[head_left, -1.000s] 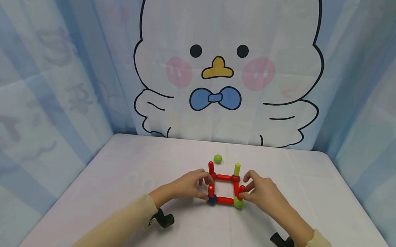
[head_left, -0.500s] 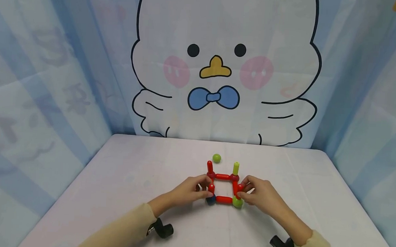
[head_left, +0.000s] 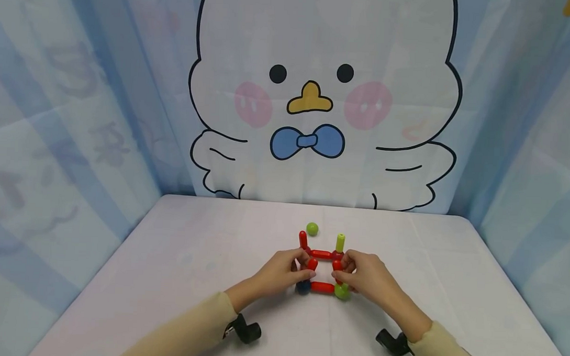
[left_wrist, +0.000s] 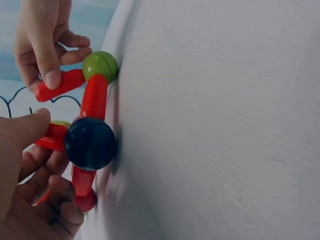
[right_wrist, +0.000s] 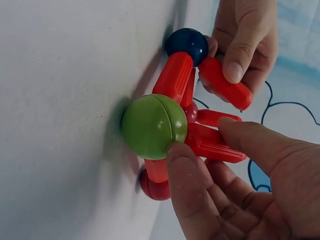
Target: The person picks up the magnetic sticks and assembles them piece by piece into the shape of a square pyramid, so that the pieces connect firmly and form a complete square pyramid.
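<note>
A square of red rods joined by balls, seemingly a magnetic building set, lies between the hands. My left hand (head_left: 281, 272) pinches the red rod (right_wrist: 225, 82) that rises from the dark blue ball (left_wrist: 90, 144) at the near left corner. At the near right corner, my right hand (head_left: 374, 278) pinches another red rod (left_wrist: 60, 85) on the green ball (right_wrist: 150, 127), a fingertip right at that ball. Both held rods lean inward. A red near rod (head_left: 322, 288) links these two balls. Behind stand a red upright rod (head_left: 303, 239) and a yellow-green one (head_left: 341, 243) on red balls.
A loose green ball (head_left: 312, 229) lies behind the frame. The white table (head_left: 217, 223) ends at a curtain (head_left: 313, 179) printed with a cartoon bird. Black wrist cameras (head_left: 246, 331) sit below each hand.
Both hands have moved inward. The left thumb and fingers have closed on the near left rod. The two near rods now tilt towards each other.
</note>
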{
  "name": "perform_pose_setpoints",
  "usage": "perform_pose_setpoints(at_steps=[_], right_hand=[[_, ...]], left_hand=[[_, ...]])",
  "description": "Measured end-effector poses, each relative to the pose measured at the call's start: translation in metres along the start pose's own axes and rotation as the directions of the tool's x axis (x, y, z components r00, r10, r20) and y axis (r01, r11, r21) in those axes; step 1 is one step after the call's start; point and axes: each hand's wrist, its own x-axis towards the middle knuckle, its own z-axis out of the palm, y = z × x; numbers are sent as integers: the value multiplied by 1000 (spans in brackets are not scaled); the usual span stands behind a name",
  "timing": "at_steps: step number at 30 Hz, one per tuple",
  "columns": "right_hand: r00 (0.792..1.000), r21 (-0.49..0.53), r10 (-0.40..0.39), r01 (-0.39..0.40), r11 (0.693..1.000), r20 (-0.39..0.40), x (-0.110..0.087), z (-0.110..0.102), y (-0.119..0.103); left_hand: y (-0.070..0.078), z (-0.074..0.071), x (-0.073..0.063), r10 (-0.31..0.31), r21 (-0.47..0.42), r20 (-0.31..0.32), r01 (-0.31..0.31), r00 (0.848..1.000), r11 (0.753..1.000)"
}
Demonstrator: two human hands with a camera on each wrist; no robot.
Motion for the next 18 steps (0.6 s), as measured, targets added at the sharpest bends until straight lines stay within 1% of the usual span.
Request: perform_pose_setpoints(at_steps=[6, 10, 12, 14, 15, 16, 18], right_hand=[[1000, -9, 14, -14, 1000, -13, 6, 6, -1], [1000, -26, 20, -20, 999, -10, 8, 7, 2], [1000, -16, 25, -25, 1000, -8, 8, 5, 4], [999, -1, 33, -33, 999, -15, 8, 2, 7], [999, 10, 35, -35, 999, -24, 9, 0, 9], [999, 24, 38, -37, 999, -39, 10, -2, 11], [996, 49, 45, -41, 998, -74, 14, -6, 14]], left_hand=[[3, 6, 7, -30, 30, -17, 30, 999, 999], [2, 8, 9, -30, 23, -17, 30, 999, 999], [1, 7, 8, -21, 22, -30, 22, 999, 1000], [0, 6, 7, -1, 25, -63, 2, 998, 1000], [-1, 5, 6, 9, 27, -93, -7, 996, 1000], [-3, 4, 6, 22, 34, -132, -17, 991, 999], [-5, 0, 6, 47, 56, -223, -36, 974, 998]])
